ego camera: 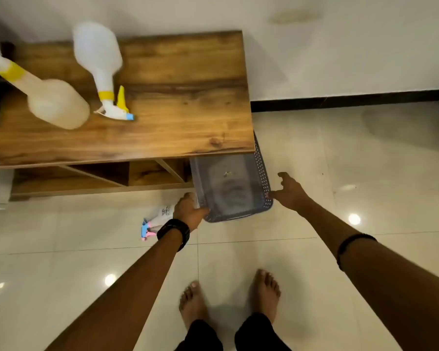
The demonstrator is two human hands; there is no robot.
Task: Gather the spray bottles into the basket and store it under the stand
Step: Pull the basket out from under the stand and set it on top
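The basket [232,191] sits on the floor [340,173] at the right end of the wooden stand [178,97], its far part tucked under the stand's top and its near end sticking out toward the person. It looks empty, though its floor is blurred. The left hand [189,211] grips the basket's near left corner, fingers curled over the rim. The right hand [290,192] touches the near right corner with fingers spread and only loosely hooked, so I cannot tell whether it has a real hold. Taking both corners lets the basket slide straight without twisting against the stand's leg; I judge it is being drawn out into the open so the bottles can go in.

None of the bottles is gathered yet. Two large white bottles lie on their sides on the stand's top: one with a yellow trigger and blue nozzle [99,64] near the middle, its nozzle pointing toward the front edge, and another with a yellow collar [51,100] toward the left end. A small bottle with a pink and blue sprayer [160,219] lies on the floor just left of the basket, partly hidden behind the left wrist.
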